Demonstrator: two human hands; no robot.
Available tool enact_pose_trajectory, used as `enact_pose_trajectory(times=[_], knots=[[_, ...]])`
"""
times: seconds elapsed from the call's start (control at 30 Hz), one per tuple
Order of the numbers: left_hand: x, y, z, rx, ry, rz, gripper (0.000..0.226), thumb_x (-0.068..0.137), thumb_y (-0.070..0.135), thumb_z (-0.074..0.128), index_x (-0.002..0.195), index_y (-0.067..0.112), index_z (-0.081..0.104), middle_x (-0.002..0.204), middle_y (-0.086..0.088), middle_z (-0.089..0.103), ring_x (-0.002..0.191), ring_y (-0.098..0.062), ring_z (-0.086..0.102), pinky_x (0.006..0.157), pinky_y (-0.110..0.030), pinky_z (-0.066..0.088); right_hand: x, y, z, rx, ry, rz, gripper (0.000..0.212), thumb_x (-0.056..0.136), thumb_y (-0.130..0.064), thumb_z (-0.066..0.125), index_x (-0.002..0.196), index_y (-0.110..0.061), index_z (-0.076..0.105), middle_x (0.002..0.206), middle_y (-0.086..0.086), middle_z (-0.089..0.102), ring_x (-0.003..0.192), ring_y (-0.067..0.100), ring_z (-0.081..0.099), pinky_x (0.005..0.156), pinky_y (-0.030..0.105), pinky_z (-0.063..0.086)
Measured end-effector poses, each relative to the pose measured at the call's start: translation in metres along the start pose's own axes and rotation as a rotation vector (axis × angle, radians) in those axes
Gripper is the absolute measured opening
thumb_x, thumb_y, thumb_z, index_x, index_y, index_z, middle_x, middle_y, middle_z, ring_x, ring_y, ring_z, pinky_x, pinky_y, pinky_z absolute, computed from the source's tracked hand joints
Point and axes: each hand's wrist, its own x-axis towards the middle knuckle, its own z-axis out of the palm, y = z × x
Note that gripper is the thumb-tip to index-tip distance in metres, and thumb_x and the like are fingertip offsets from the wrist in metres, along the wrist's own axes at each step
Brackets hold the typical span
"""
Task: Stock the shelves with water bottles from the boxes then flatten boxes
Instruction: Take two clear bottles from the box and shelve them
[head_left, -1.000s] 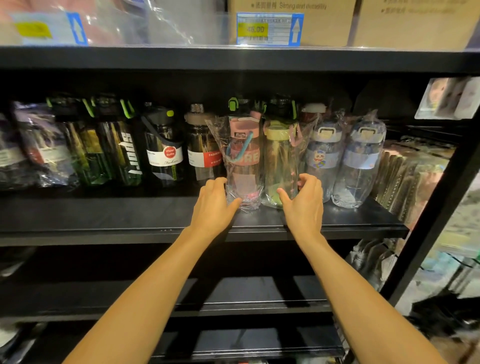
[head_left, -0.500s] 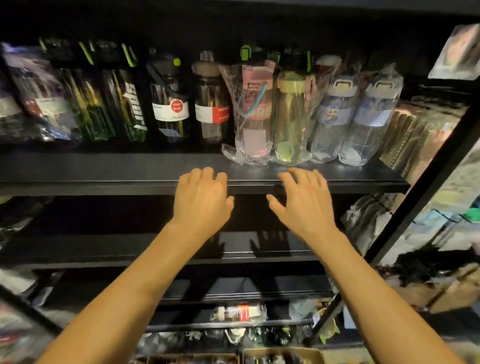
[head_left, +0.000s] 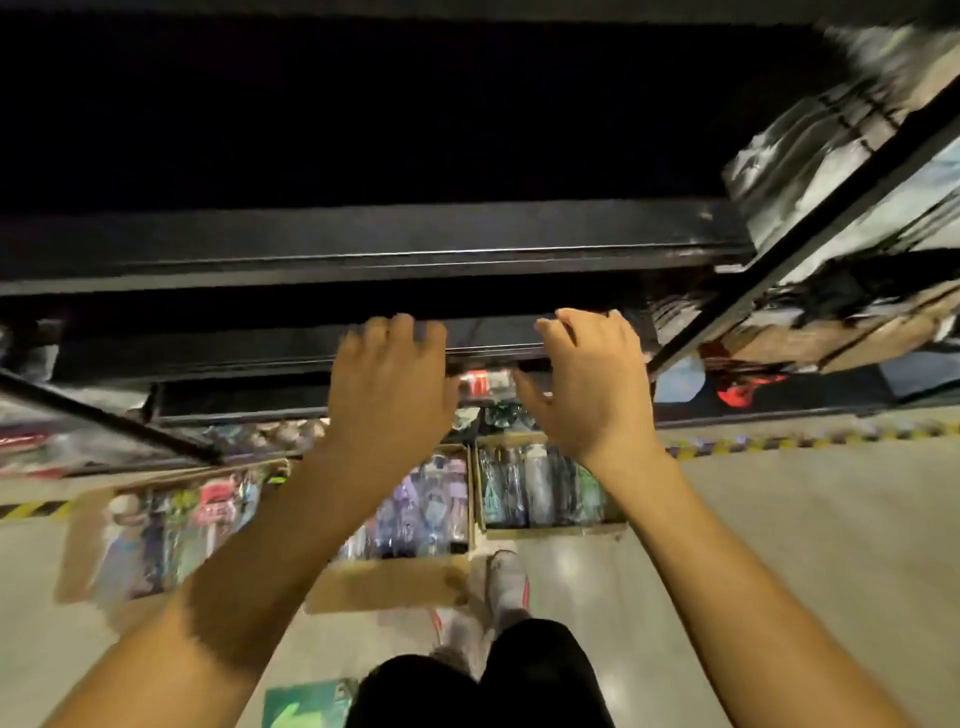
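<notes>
The water bottles (head_left: 431, 514) lie packed side by side in clear film inside three cardboard boxes on the floor (head_left: 779, 545): the left box (head_left: 83, 545), the middle box (head_left: 384, 582) and the right box (head_left: 550, 531). All three stand open-topped at the foot of the shelves (head_left: 363, 260), probably so that each bottle can be lifted straight out and carried only a short way up.

Above the boxes the left hand (head_left: 389, 384) and the right hand (head_left: 587, 384) are side by side, palms down, fingers loosely spread. Both are released and hold nothing. Whether the fingertips touch the shelf edge cannot be told through the blur. Two empty hands over full boxes suggest a reach for the next pair, with plenty of stock left and no box ready to flatten.

A shoe (head_left: 511, 577) stands just beside the middle box. Striped tape (head_left: 779, 441) runs along the floor by the shelving, and a green marking (head_left: 306, 701) lies near the bottom edge.

No writing is readable. A red label (head_left: 483, 382) between the hands and the bottle prints are smeared.
</notes>
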Motion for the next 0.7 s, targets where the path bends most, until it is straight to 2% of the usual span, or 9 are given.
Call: enact_pose_trajectory(times=[0.07,0.17,0.27,0.43,0.53,0.6,0.7], knots=[[-0.006,-0.003,0.033,0.017,-0.062,-0.014,0.051,0.097,0.048,0.057,0.136,0.015,0.054,0.128,-0.015,0.061,0.119,-0.036,0.057,0.097,-0.048,0.046,-0.011,0.000,0.029,0.005,-0.047,0.011,0.049,0.091,-0.052,0.062,0.122,-0.013,0.064,0.118,0.009,0.061,0.113,0.036,0.057,0.114,0.053,0.037],[-0.013,-0.009,0.085,0.007,-0.142,-0.053,0.049,0.096,0.045,0.059,0.134,0.014,0.056,0.123,-0.015,0.065,0.112,-0.035,0.061,0.092,-0.048,0.050,-0.029,0.000,0.074,0.014,-0.107,0.017,0.047,0.092,-0.048,0.062,0.122,-0.012,0.065,0.111,0.013,0.061,0.107,0.037,0.056,0.104,0.051,0.040],[-0.017,-0.003,0.138,0.000,-0.218,-0.054,0.054,0.097,0.047,0.057,0.140,0.015,0.053,0.128,-0.015,0.064,0.117,-0.035,0.060,0.094,-0.047,0.050,-0.043,0.005,0.122,0.018,-0.213,0.055,0.052,0.088,-0.049,0.064,0.125,-0.012,0.063,0.116,0.012,0.061,0.112,0.036,0.056,0.110,0.054,0.040],[-0.015,0.033,0.237,-0.029,-0.278,-0.021,0.056,0.099,0.045,0.055,0.146,0.016,0.049,0.141,-0.016,0.057,0.128,-0.037,0.053,0.102,-0.048,0.043,-0.075,0.039,0.220,0.001,-0.325,0.144,0.045,0.089,-0.048,0.066,0.117,-0.013,0.061,0.112,0.014,0.061,0.108,0.038,0.055,0.106,0.054,0.042],[-0.007,0.061,0.308,-0.078,-0.283,-0.015,0.054,0.094,0.039,0.061,0.142,0.015,0.054,0.138,-0.016,0.059,0.126,-0.039,0.054,0.100,-0.050,0.042,-0.097,0.062,0.287,0.004,-0.394,0.196,0.045,0.089,-0.049,0.063,0.117,-0.014,0.060,0.112,0.015,0.060,0.106,0.039,0.055,0.099,0.051,0.044],[-0.002,0.081,0.357,-0.076,-0.346,-0.011,0.055,0.093,0.039,0.060,0.142,0.016,0.054,0.136,-0.015,0.058,0.123,-0.039,0.054,0.098,-0.049,0.042,-0.115,0.075,0.334,0.019,-0.440,0.223,0.046,0.089,-0.051,0.060,0.119,-0.015,0.059,0.113,0.014,0.060,0.106,0.038,0.056,0.099,0.050,0.044],[0.001,0.108,0.432,-0.083,-0.408,0.008,0.056,0.094,0.040,0.056,0.142,0.013,0.051,0.134,-0.019,0.058,0.122,-0.040,0.052,0.098,-0.049,0.042,-0.143,0.093,0.405,0.018,-0.443,0.245,0.046,0.089,-0.051,0.060,0.114,-0.012,0.059,0.106,0.017,0.061,0.097,0.039,0.059,0.086,0.049,0.047]])
